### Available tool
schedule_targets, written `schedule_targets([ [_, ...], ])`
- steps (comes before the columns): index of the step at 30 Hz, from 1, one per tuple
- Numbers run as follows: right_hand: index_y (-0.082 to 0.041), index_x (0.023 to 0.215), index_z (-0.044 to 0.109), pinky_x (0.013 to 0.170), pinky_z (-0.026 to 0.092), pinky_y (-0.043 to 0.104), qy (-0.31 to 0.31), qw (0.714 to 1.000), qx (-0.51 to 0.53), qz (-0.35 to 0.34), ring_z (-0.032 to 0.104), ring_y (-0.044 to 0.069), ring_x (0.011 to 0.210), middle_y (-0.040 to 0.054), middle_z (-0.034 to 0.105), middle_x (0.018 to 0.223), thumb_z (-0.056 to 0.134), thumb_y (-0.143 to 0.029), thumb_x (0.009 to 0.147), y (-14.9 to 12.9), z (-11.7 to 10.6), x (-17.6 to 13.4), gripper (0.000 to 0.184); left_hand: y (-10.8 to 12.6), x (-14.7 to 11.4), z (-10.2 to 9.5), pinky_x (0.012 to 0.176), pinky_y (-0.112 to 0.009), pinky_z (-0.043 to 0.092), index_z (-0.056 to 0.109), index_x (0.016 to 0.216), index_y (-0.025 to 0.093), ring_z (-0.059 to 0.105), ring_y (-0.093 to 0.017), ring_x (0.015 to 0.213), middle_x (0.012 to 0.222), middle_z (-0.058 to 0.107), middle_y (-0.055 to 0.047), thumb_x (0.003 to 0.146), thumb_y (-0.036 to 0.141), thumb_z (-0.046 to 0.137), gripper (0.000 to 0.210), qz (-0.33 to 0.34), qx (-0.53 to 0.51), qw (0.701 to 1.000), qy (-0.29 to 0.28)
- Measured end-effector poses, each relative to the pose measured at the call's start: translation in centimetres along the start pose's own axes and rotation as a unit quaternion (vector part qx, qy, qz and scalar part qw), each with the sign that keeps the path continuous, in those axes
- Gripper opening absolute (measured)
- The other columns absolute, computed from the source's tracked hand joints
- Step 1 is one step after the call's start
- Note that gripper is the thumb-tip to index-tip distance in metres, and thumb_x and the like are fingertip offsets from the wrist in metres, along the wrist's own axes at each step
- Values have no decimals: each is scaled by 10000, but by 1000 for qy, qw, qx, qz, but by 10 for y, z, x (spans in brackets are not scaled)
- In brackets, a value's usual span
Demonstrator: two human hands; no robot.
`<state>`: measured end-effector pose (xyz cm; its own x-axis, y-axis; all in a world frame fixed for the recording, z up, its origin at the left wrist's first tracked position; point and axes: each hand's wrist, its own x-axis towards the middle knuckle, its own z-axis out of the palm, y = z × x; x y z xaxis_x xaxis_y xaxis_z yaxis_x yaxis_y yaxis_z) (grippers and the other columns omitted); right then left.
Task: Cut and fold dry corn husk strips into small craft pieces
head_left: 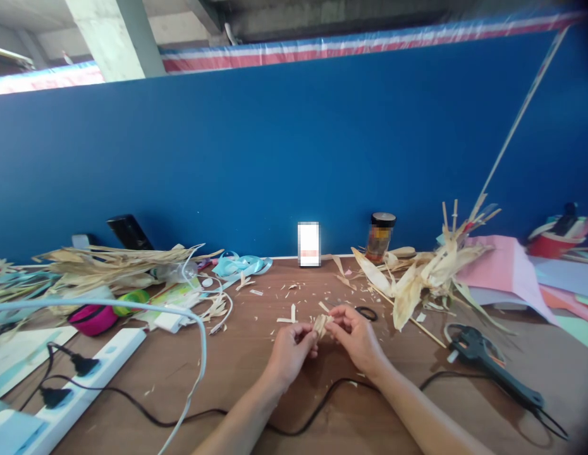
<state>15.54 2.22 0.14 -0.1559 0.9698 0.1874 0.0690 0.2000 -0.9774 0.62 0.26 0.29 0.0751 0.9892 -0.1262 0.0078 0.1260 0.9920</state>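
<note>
Near the middle of the table my left hand (294, 351) and my right hand (355, 333) meet over a small strip of dried corn husk (321, 325). The left fingers are closed round its lower left side. At its upper right, my right thumb and fingers pinch the husk. Part of the piece is hidden behind the fingers. Small cut husk scraps (293, 312) lie just beyond the hands. A black ring-shaped thing (367, 313) rests right behind my right hand; I cannot tell whether it is part of a tool.
On the right lie a glue gun (496, 366) and a bunch of dried husks (412, 287). A jar (382, 237) and a phone (308, 244) stand by the blue partition (275, 158). A power strip (92, 385) is at left. Its black cord (317, 417) crosses beneath my forearms.
</note>
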Motion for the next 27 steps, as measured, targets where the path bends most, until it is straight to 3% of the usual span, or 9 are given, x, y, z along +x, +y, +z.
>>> schedule_targets([
  [6,-166,748,551,496,394,206,20,999,36,15,476,103,522,-21,517,582,556,-408,714,-3,-3,2,244,0,-2,-2,471,-173,429,576,671,135,504,-71,481,530,525,35,590,374,651,263,-68,-76,994,25],
  [12,-176,942,537,475,380,191,-54,997,48,33,451,82,486,-46,495,575,578,-350,707,-4,2,-1,295,-2,-4,-2,478,-177,442,613,689,132,495,-64,475,543,547,24,613,387,635,267,-67,-74,995,3],
  [17,-157,734,579,453,369,178,-73,997,3,37,447,81,485,-31,513,557,546,-374,723,-4,3,-2,220,-3,-4,-1,475,-185,450,609,687,132,526,-75,492,546,545,25,619,379,630,257,-81,-74,994,4],
  [27,-165,738,586,453,370,185,-64,997,-4,46,472,89,478,-35,530,552,516,-394,736,0,3,-3,239,-4,-3,-2,438,-166,435,611,723,127,567,-79,487,622,606,-14,620,368,637,264,-101,-92,991,-1],
])
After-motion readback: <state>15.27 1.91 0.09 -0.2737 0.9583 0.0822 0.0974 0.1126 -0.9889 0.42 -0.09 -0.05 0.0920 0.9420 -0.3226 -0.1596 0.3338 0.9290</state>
